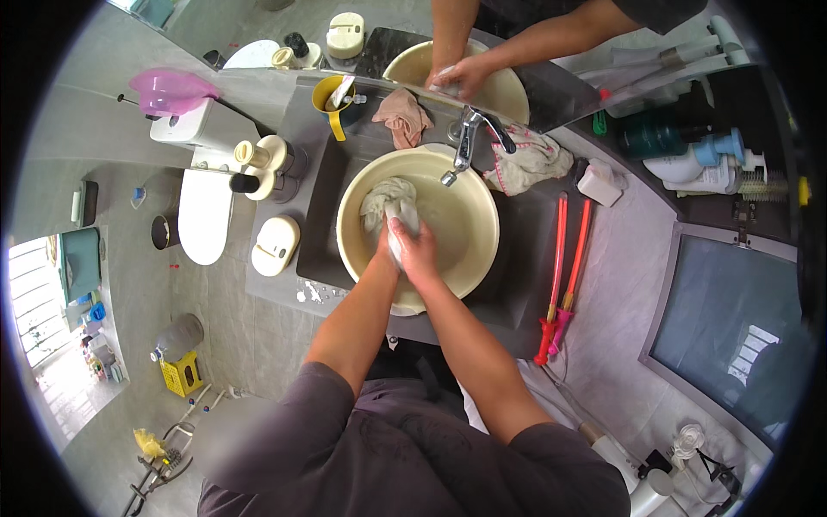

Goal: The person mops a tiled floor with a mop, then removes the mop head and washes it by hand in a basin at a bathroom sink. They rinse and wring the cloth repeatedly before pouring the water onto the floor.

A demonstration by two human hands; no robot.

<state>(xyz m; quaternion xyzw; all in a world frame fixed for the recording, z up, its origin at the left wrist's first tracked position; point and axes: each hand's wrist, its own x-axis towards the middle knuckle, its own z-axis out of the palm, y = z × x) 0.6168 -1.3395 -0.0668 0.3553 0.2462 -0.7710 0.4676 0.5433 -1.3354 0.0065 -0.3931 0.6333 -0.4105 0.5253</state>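
My left hand (387, 244) and my right hand (418, 251) are pressed together around a wet white cloth (402, 223), over the left part of a cream plastic basin (484, 258). Folds of the cloth stick out between the fingers. Another bunched whitish fabric (387, 194) lies just beyond my hands inside the basin; whether it joins the held cloth I cannot tell. Cloudy water (452, 226) covers the basin's bottom. The basin stands in a dark grey sink (326, 226), and a chrome faucet (466, 142) reaches over its far rim.
Behind the basin lie a pink cloth (404, 116) and a grey towel with red trim (530, 161). A yellow cup (331, 97) stands at the back left. Two red toy swords (561, 271) rest along the right edge. A white lidded container (276, 245) sits left, near the toilet (205, 213).
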